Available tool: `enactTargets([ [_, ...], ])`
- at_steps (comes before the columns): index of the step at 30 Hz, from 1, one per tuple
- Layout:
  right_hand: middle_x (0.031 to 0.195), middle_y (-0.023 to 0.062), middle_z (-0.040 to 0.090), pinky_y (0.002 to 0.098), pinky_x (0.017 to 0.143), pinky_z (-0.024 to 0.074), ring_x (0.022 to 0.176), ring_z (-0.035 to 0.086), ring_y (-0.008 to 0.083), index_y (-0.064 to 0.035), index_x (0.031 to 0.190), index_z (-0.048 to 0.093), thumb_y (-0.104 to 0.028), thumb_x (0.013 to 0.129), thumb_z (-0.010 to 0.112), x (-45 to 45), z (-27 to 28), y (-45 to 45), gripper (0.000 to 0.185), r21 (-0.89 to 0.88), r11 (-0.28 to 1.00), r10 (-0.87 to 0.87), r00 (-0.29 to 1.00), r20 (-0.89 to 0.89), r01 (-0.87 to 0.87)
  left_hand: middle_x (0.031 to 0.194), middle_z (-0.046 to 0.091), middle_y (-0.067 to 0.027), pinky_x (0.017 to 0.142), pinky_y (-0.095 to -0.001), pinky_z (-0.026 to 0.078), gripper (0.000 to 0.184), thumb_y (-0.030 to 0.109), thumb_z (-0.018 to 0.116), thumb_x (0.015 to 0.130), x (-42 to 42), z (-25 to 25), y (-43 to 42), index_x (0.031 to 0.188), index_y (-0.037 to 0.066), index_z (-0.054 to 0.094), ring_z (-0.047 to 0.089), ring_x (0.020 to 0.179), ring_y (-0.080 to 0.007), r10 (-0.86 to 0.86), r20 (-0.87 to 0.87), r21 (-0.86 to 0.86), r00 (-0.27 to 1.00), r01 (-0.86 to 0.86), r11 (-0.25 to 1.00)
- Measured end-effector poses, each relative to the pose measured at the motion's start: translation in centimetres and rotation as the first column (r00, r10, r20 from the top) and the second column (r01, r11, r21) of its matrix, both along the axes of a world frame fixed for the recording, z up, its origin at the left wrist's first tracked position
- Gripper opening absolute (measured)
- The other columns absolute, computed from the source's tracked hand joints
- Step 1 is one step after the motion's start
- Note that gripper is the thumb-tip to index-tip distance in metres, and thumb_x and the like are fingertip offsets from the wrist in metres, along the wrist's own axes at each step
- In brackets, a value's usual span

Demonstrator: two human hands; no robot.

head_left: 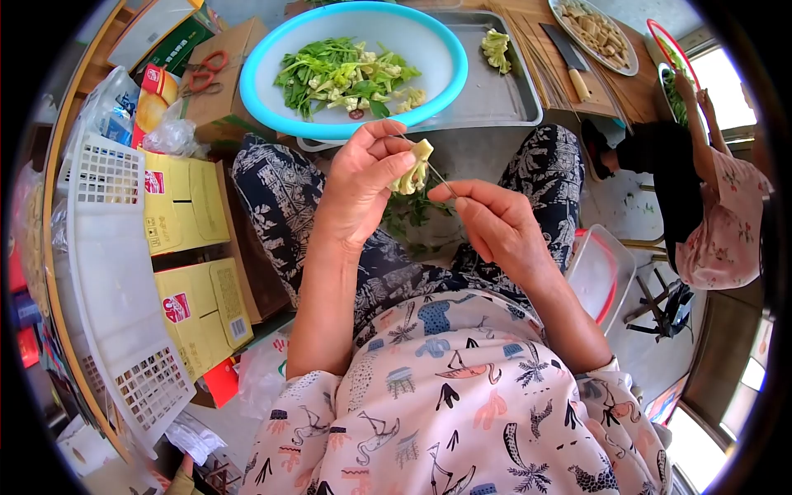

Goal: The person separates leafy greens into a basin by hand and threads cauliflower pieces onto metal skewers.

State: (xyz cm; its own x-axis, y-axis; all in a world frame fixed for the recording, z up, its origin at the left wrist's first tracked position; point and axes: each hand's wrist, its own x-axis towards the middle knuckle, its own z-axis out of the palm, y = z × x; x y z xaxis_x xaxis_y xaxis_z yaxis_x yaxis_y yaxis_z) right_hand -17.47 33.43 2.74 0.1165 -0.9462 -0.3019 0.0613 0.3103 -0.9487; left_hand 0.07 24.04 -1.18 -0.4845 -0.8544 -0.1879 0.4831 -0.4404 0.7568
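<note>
My left hand (367,177) pinches a pale green-white cauliflower floret (415,169) between thumb and fingers. A thin skewer (440,176) runs through or against the floret; which one I cannot tell. My right hand (499,227) is closed on the skewer's lower end. Just beyond the hands stands a white basin with a blue rim (252,82), holding green leafy stalks (334,70) and pale florets. Another floret (495,49) lies on the metal tray (487,103) beside the basin.
Loose skewers (532,62), a knife (565,58) and a plate of cut pieces (594,31) are on the wooden table. Red scissors (206,70) lie on a carton at left, above yellow boxes (188,202). Another person (722,214) works at far right.
</note>
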Motion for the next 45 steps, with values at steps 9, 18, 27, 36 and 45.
enactTargets([
  [9,0.057,-0.0064,0.046,0.0178,0.042,0.0287,0.046,0.037,0.0001,-0.001,0.107,0.062,-0.012,0.096,0.045,-0.6,-0.9,-0.5,0.023,-0.052,0.998,-0.026,1.0,0.006,0.026,0.103,0.061,-0.008,0.083,-0.027,0.048,0.031,0.007,0.062,0.086,-0.2,-0.6,-1.0,0.115,0.002,0.052,0.059,0.097,-0.0142,-0.029,0.165,-0.224,0.986,0.066,0.972],
  [18,0.049,-0.0082,0.039,0.0171,0.039,0.0244,0.04,0.032,-0.0005,-0.0011,0.109,0.062,-0.015,0.097,0.045,-2.9,-2.3,0.5,0.025,-0.066,0.992,-0.111,0.994,-0.024,0.11,0.095,0.068,-0.0055,0.074,-0.03,0.049,0.02,0.014,0.058,0.088,3.0,1.7,-13.9,0.102,0.003,0.066,0.063,0.084,-0.013,0.301,0.834,-0.512,0.463,0.443,0.736],
  [27,0.051,-0.0066,0.042,0.0175,0.042,0.0275,0.043,0.035,0.0002,0.0002,0.109,0.061,-0.012,0.097,0.045,-4.9,-2.0,1.5,0.024,-0.05,0.99,-0.136,0.991,-0.016,0.135,0.103,0.065,-0.0154,0.066,-0.0355,0.052,0.033,0.011,0.061,0.08,1.2,-5.1,-19.6,0.112,0.006,0.064,0.066,0.066,-0.0226,-0.011,0.988,0.137,-0.155,0.832,0.537],
  [36,0.052,-0.0058,0.042,0.0178,0.043,0.0291,0.044,0.036,0.0012,0.0001,0.108,0.06,-0.013,0.097,0.045,-5.4,-2.1,1.3,0.023,-0.029,0.989,-0.149,0.989,-0.015,0.148,0.088,0.067,-0.015,0.064,-0.0349,0.051,0.024,0.012,0.069,0.074,1.8,-6.8,-21.3,0.097,0.008,0.065,0.065,0.066,-0.0217,0.162,0.969,0.07,-0.185,0.84,0.538],
  [45,0.052,-0.0055,0.043,0.0186,0.043,0.0296,0.044,0.036,0.0016,0.0001,0.108,0.06,-0.013,0.097,0.045,-4.9,-2.4,0.9,0.023,-0.014,0.992,-0.127,0.991,-0.039,0.127,0.105,0.063,-0.0116,0.069,-0.0278,0.051,0.04,0.006,0.058,0.085,1.6,0.4,-15.4,0.124,0.002,0.048,0.064,0.087,-0.0185,-0.009,0.781,-0.248,0.625,0.323,0.913],
])
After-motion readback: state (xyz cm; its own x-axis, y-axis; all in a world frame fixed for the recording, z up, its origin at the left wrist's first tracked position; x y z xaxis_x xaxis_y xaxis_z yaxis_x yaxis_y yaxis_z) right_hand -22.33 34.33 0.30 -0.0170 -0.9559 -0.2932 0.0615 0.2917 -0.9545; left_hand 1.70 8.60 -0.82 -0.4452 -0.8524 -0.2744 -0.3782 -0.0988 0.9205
